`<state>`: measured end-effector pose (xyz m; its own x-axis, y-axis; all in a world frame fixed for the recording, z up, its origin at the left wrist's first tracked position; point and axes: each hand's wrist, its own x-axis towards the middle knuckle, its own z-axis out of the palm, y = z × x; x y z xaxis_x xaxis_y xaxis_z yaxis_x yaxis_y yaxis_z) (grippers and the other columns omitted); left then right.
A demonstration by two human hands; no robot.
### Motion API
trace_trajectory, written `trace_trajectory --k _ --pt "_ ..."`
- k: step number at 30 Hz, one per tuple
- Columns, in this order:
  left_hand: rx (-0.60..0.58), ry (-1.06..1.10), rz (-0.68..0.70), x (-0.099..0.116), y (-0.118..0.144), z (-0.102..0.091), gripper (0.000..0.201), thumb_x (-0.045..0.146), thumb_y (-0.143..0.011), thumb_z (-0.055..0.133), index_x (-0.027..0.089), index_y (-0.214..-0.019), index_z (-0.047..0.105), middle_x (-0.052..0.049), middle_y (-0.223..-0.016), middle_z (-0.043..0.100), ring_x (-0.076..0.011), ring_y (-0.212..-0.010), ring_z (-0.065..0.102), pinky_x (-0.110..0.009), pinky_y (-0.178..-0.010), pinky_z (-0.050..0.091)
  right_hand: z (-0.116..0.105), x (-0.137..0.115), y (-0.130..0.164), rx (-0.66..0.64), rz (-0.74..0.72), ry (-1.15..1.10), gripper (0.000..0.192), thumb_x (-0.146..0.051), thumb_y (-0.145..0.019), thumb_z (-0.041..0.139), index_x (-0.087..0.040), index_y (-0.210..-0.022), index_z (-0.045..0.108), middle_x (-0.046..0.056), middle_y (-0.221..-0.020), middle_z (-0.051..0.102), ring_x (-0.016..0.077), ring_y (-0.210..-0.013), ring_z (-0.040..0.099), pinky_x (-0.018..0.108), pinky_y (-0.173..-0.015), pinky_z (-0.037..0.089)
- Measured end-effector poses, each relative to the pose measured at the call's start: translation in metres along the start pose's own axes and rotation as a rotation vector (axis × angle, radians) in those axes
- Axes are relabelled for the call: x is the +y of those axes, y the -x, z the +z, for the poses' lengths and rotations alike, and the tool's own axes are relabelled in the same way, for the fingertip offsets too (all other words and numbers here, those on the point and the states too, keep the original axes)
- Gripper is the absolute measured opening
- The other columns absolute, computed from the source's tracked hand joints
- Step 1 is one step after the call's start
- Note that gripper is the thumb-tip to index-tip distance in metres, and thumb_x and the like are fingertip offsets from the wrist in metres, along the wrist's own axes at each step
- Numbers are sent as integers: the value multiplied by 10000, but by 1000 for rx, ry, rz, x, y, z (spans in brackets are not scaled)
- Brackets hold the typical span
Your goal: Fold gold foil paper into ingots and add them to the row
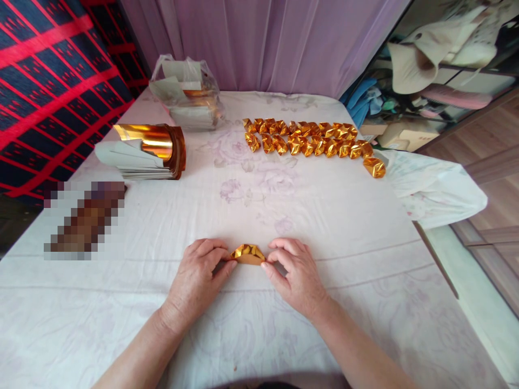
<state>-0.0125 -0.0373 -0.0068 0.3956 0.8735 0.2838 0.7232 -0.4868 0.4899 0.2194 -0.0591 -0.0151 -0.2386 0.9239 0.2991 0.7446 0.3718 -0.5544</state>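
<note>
Between your fingertips (232, 264) you are seeing a folded paper piece (247, 254) shining gold on top and showing plain orange-brown below. Under your fingers the tablecloth (324, 216) is showing white with faint lilac roses. Beyond your fingers, two rows of folded pieces (312, 139) are glinting the same gold. Up and to the left of them, a stack of sheets (141, 154) is showing pale grey backs and one curled gold face, against a navy cloth (48, 75) crossed with red stripes
</note>
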Motion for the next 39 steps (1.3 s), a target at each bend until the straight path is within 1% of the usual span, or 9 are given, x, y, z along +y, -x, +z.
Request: trace_trajectory --k 11,19,29,31,34,37,39 --pt "9 -84 -50 7 -2 2 195 306 -918 567 189 -780 642 -63 -940 652 -230 -879 590 -400 -803 492 2 -2 0 14 43 107 212 -322 -939 528 -210 -784 622 62 -984 648 212 -933 588 371 -795 389" --pt "20 -124 -70 9 -1 6 218 313 -936 543 193 -768 615 -76 -975 631 -233 -915 573 -421 -840 483 3 -4 0 29 68 173 231 -332 -926 556 -209 -739 613 74 -995 645 225 -927 566 377 -805 390" --pt "6 -144 -82 12 -3 6 198 295 -948 517 193 -786 568 -80 -951 606 -249 -958 572 -429 -856 465 3 -5 0 19 85 174 196 -266 -900 586 -214 -712 583 60 -987 647 227 -935 570 381 -796 373" --pt "6 -147 -83 12 -3 6 196 294 -953 507 192 -796 565 -82 -965 607 -246 -943 570 -427 -851 463 3 -5 -1 24 93 168 151 -257 -894 592 -211 -750 584 59 -988 649 228 -938 573 377 -796 373" --pt "10 -152 -82 11 -3 6 170 273 -953 504 185 -821 567 -85 -969 607 -242 -921 566 -423 -849 459 4 -6 -1 30 90 151 54 -248 -897 579 -204 -889 607 61 -1005 651 232 -952 574 378 -804 380" --pt "1 -166 -88 11 -3 7 154 257 -953 503 179 -847 583 -87 -972 609 -247 -917 564 -431 -846 456 4 -7 -1 15 58 138 153 -223 -919 532 -221 -1032 635 64 -1060 646 231 -996 573 386 -845 389" --pt "-4 -172 -81 11 -2 8 145 245 -954 496 184 -903 617 -87 -998 612 -254 -929 562 -439 -836 456 4 -8 -1 -6 31 151 246 -204 -935 498 -252 -1131 640 70 -1119 634 230 -1038 569 396 -880 393"
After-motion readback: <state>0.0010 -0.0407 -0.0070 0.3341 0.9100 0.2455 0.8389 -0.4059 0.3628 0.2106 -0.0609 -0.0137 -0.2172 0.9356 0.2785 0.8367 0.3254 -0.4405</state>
